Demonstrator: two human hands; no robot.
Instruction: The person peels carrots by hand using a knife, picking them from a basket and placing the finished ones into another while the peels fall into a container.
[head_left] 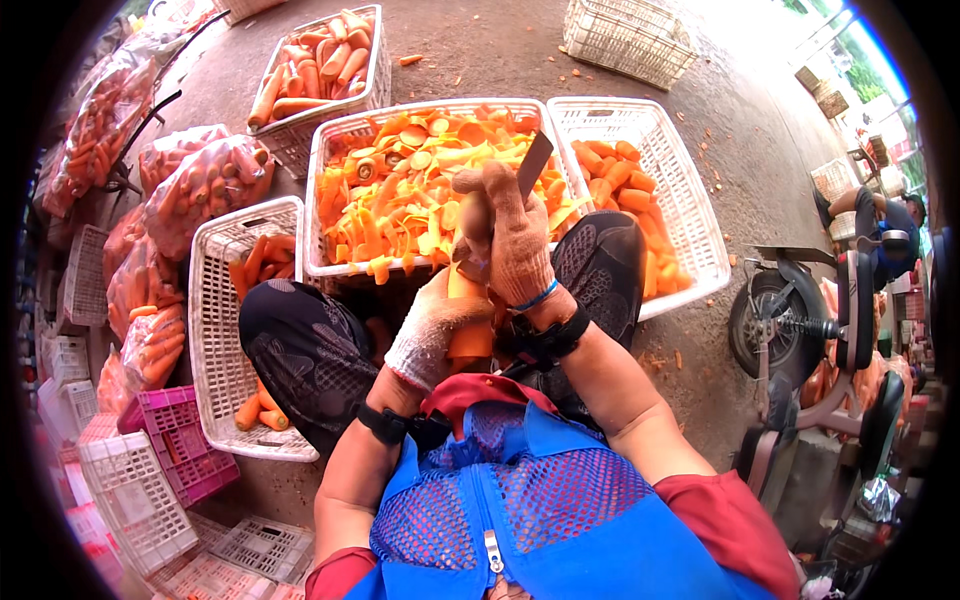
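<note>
My left hand [432, 325], in a whitish knit glove, is wrapped round a thick carrot [470, 342] held upright over my lap. Just above it, my right hand [515, 240], in a tan stained glove, is closed on a flat-bladed knife [535, 163] whose dark blade points up and away. A bit of metal also shows between the hands at the carrot's top; whether it belongs to the same tool I cannot tell. Straight ahead, a white crate [314, 205] is heaped with orange peelings and cut carrot ends [410, 190].
Peeled carrots lie in the right crate [700, 220]; a left crate [215, 350] holds a few carrots. Behind stands a crate of whole carrots [325, 60]. Bagged carrots [205, 195] and a magenta crate [180, 440] are at left. A wheeled vehicle [770, 320] stands right.
</note>
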